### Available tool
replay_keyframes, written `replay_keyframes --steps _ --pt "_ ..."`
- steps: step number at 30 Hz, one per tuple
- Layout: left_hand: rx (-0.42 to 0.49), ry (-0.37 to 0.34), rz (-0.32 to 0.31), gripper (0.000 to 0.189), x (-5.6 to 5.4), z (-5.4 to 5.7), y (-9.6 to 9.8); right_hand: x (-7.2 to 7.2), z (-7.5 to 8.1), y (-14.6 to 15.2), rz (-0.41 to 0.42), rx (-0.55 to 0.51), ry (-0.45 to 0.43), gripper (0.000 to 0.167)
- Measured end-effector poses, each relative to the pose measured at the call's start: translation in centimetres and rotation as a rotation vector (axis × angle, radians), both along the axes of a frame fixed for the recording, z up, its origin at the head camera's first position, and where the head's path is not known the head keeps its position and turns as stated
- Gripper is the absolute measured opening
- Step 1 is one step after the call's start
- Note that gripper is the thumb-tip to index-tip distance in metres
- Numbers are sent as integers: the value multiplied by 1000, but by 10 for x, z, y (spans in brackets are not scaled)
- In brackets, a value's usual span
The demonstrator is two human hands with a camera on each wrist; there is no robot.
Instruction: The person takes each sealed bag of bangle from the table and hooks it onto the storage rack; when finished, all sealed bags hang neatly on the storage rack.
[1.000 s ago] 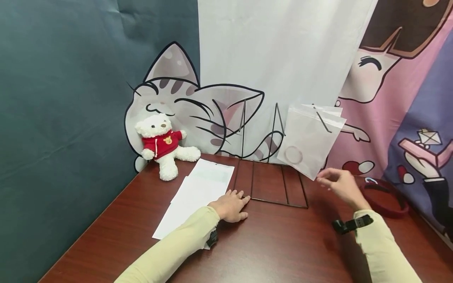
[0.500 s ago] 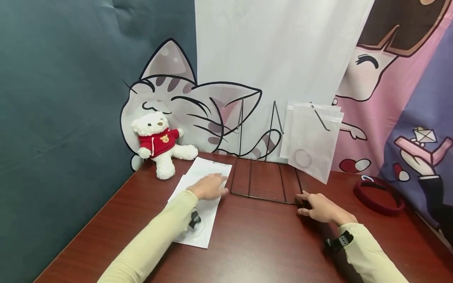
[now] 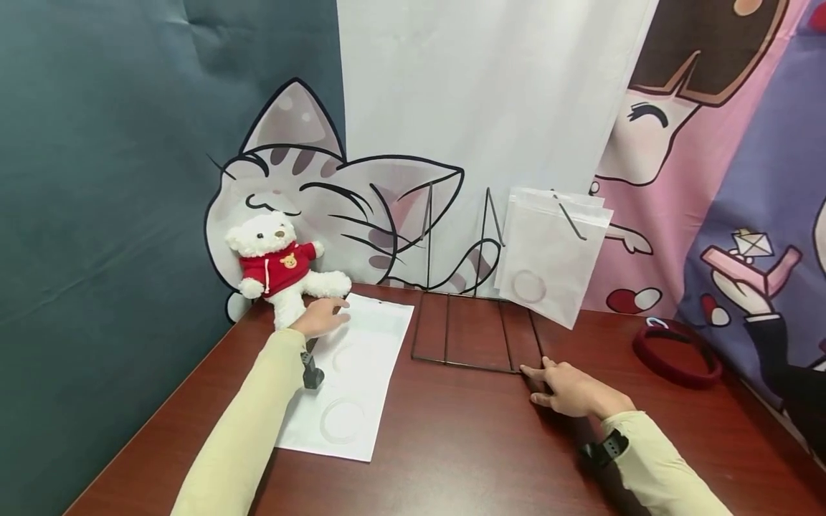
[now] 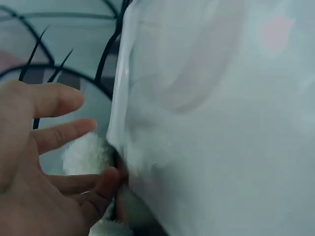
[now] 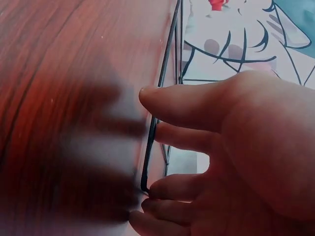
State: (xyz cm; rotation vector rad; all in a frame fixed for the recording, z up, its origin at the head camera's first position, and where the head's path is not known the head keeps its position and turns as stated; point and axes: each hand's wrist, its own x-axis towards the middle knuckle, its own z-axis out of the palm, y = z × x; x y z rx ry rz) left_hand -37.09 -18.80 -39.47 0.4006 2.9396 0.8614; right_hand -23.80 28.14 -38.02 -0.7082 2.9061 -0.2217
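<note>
My left hand reaches over the upper left edge of a stack of frosted white zip bags lying on the table, its fingers apart. In the left wrist view a lower fingertip is at the edge of a bag; whether it touches is unclear. My right hand rests its fingers at the front right corner of a black wire rack. In the right wrist view the thumb lies over the rack's wire, other fingers beyond it. More frosted zip bags with a round mark hang from the rack's right hook.
A white teddy bear in a red hoodie sits behind the bag stack, near my left hand. The rack's other hooks stick out bare. A dark red ring-shaped band lies at the table's right. Printed curtains stand behind.
My right hand left the hanging bags and came down to the rack's front right corner. The left hand moved from the rack's front left corner across the stack to its upper left edge.
</note>
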Motion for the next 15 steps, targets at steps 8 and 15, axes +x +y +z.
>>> replay_keyframes --steps 8,15 --pt "166 -143 33 44 -17 10 -5 -3 0 -2 -5 0 48 56" --pt "303 -233 74 40 -32 -3 -3 -1 -4 0 25 -22 83 52"
